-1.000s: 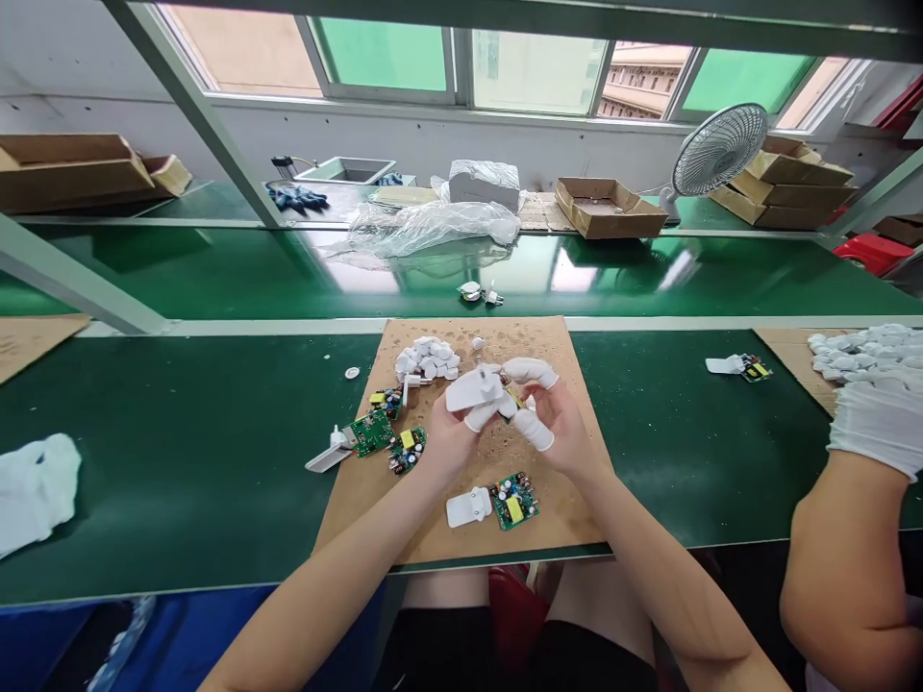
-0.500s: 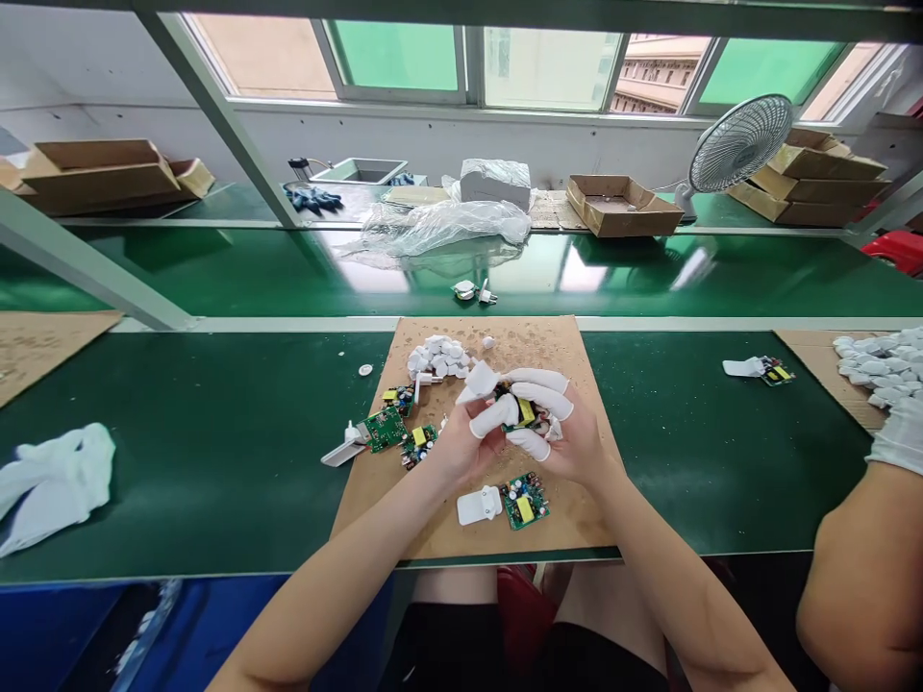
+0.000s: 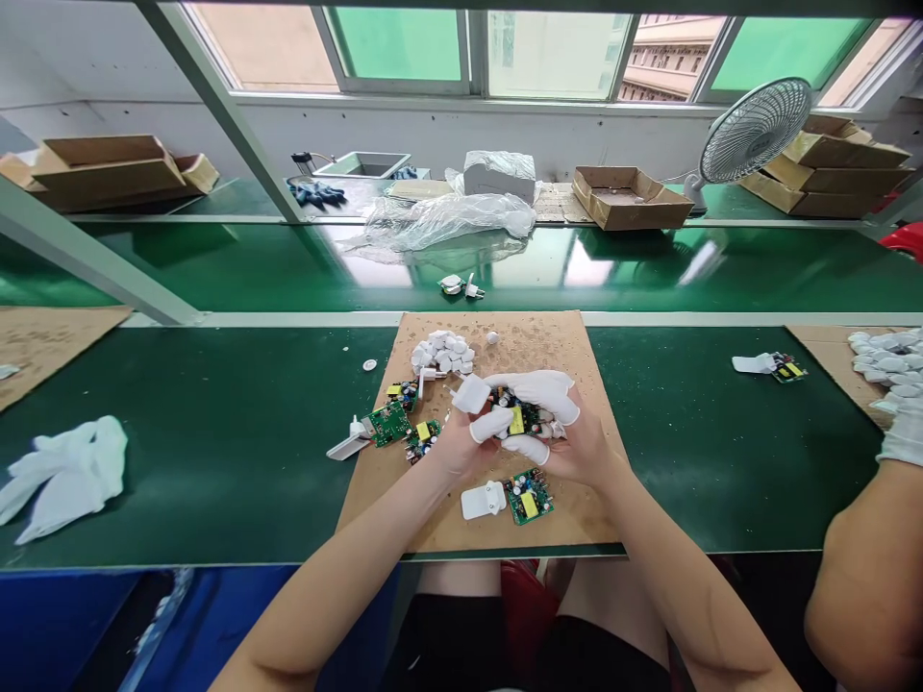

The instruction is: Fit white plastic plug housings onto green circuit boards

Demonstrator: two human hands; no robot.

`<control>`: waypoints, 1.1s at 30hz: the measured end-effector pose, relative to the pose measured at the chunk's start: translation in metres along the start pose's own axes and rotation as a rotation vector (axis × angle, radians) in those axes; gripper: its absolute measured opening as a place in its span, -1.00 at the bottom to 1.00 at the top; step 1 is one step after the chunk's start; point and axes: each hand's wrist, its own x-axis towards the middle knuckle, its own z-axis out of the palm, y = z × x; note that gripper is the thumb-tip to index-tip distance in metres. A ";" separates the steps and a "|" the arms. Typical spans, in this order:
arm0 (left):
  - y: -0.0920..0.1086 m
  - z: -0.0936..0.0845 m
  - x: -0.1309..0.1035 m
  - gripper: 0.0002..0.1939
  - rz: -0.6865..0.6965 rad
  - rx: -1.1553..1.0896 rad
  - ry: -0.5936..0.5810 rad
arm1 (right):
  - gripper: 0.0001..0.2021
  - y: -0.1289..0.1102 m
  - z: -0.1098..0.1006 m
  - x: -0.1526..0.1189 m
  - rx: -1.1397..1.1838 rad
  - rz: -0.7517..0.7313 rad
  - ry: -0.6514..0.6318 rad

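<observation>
Centrally, cardboard (image 3: 537,336) tops green bench (image 3: 692,432), windows (image 3: 548,53) beyond.

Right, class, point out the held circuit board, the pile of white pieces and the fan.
Held circuit board (image 3: 517,420): head view, on its yellow component.
Pile of white pieces (image 3: 442,353): head view, near its middle.
Fan (image 3: 756,131): head view, on its round grille.

Plug housing (image 3: 472,394): smooth plastic; work mat (image 3: 537,336): matt, stained cardboard; rear surface (image 3: 635,274): glossy; loose glove (image 3: 79,471): matt cloth
</observation>
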 end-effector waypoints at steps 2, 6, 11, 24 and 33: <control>0.001 0.000 -0.001 -0.43 0.002 0.001 -0.017 | -0.55 -0.001 -0.001 0.001 0.013 -0.003 -0.003; 0.001 0.001 -0.002 -0.44 -0.014 -0.044 -0.115 | -0.56 -0.002 -0.004 0.003 -0.005 -0.023 0.034; -0.004 -0.002 0.001 -0.39 0.055 0.008 -0.110 | -0.51 0.001 -0.004 0.003 0.039 -0.036 0.051; -0.014 -0.003 0.006 -0.45 -0.015 -0.110 -0.057 | -0.67 -0.010 -0.003 0.005 0.385 0.270 0.064; -0.012 0.001 0.007 -0.49 -0.056 -0.125 -0.101 | -0.56 -0.009 -0.004 0.003 0.251 0.303 0.018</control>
